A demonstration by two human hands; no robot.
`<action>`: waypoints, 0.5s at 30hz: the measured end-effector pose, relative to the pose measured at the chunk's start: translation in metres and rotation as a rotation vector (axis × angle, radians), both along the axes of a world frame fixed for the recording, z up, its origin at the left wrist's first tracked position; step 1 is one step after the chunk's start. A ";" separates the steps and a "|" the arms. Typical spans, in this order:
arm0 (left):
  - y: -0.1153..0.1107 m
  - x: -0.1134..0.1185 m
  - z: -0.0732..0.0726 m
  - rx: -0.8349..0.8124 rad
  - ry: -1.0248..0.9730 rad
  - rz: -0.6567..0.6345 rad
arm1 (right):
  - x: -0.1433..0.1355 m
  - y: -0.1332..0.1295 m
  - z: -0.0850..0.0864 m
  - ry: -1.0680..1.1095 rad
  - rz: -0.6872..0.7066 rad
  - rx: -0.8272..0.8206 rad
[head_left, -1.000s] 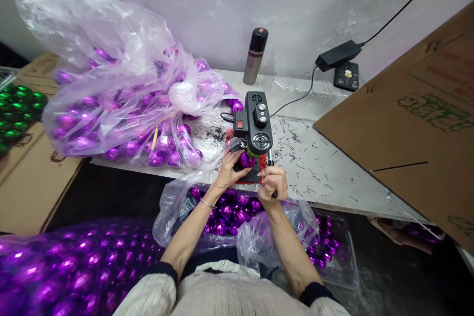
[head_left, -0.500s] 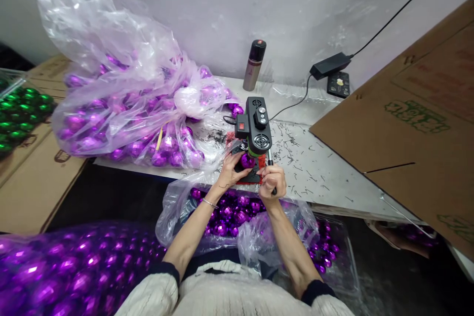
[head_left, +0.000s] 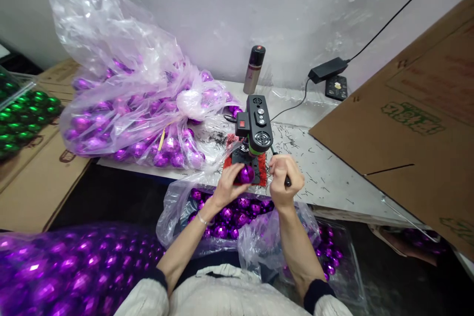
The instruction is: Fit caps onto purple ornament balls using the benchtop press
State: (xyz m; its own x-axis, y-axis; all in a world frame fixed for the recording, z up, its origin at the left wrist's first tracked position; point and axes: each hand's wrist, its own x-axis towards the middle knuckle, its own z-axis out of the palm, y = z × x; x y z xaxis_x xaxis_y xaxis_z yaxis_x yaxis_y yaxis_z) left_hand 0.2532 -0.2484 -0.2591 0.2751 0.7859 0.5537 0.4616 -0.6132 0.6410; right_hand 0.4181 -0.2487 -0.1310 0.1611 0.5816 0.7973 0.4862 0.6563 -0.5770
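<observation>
Between the thumb and fingers of my left hand is a shiny purple Christmas bauble, just in front of a small black bench drill press. My right hand is wrapped round the black-gripped lever on the press's right side. The press has a red switch and round silver buttons on top. Its black base stands on a red mat. Below my hands, an opened plastic bag holds many purple baubles.
A knotted clear bag of purple baubles lies left on the table. Behind the press stand a dark bottle and a power adapter. Dark shavings litter the white table. A cardboard box is at right; green baubles sit far left.
My left hand has drawn the bauble toward me, out from under the press head. My right hand has swung the lever outward to the right.
</observation>
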 end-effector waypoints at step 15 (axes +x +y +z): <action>-0.011 -0.040 0.047 -0.219 0.447 0.106 | 0.001 -0.001 -0.022 -0.011 0.007 0.093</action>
